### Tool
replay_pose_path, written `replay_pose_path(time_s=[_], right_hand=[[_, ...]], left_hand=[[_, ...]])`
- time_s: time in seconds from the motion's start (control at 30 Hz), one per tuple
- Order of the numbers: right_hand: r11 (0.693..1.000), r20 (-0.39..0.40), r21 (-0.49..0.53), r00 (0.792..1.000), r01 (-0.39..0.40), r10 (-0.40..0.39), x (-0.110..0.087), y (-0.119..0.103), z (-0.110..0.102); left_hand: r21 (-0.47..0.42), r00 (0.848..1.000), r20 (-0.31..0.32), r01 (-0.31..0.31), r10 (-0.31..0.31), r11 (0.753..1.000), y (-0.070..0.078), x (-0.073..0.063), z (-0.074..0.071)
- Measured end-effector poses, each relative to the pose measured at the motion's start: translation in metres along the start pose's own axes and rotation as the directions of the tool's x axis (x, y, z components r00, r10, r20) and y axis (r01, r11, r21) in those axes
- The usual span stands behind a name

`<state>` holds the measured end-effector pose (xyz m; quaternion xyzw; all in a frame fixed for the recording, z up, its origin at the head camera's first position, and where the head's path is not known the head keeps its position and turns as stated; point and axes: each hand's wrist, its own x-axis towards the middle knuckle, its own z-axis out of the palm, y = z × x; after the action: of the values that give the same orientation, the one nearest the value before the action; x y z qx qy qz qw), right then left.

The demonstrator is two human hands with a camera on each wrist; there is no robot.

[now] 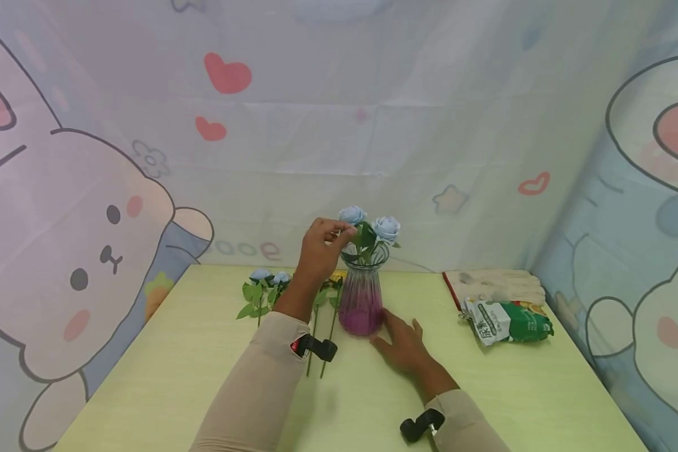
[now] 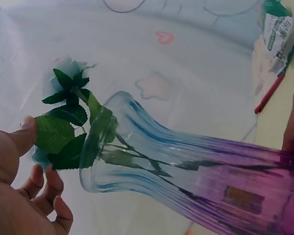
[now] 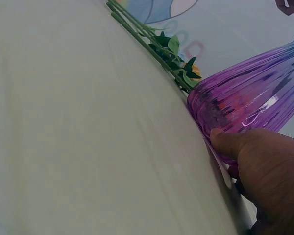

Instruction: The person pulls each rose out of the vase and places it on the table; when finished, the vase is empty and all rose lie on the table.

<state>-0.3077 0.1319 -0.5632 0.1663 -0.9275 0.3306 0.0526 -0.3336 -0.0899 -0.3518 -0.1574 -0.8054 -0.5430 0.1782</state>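
Note:
A glass vase [image 1: 361, 307], clear blue above and purple below, stands upright on the table with two pale blue roses [image 1: 387, 230] in its mouth. My left hand [image 1: 323, 246] is at the rim, where thumb and fingertips meet the foliage. In the left wrist view the thumb covers the tip of a green leaf [image 2: 55, 134] and appears to pinch it; the far side is hidden. Low on the vase, my right hand [image 1: 405, 344] holds the base, its thumb [image 3: 228, 141] against the purple glass. Stems show through the vase wall [image 2: 181, 142].
Left of the vase lie more blue roses [image 1: 261, 275] and green stems [image 1: 314, 342], partly behind my left arm. A green and white packet [image 1: 511, 321] lies at the right, in front of pale gloves [image 1: 497, 285] and a thin red stick [image 1: 451, 290]. A printed curtain [image 1: 316, 138] hangs behind.

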Motion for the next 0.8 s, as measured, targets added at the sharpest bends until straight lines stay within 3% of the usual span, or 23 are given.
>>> replay_pose_path(time_s=[0.17,0.33,0.43,0.6,0.8], right_hand=[[1.000,0.005,0.000,1.000,0.002,-0.002,0.0007,0.0018,0.0016],[1.000,-0.006,0.015,1.000,0.006,-0.006,0.0003,0.0018,0.0012],[1.000,-0.015,0.012,1.000,0.013,-0.013,0.0005,0.0023,0.0010],[1.000,0.004,-0.004,1.000,0.006,-0.006,0.0011,0.0029,0.0012],[1.000,0.008,-0.001,1.000,0.002,-0.002,0.0019,0.0050,0.0025]], left_hand=[[-0.117,0.999,-0.035,0.003,-0.007,0.993,0.0012,0.0013,0.0004],[-0.199,0.999,0.002,0.037,-0.038,0.979,-0.0003,-0.0006,0.0016],[-0.173,0.999,0.003,0.054,-0.054,0.983,-0.0035,-0.0014,0.0028],[-0.045,0.997,-0.014,0.071,-0.071,0.996,-0.0064,-0.0038,0.0038],[0.062,0.996,-0.015,0.090,-0.089,0.994,-0.0065,-0.0050,0.0058]])
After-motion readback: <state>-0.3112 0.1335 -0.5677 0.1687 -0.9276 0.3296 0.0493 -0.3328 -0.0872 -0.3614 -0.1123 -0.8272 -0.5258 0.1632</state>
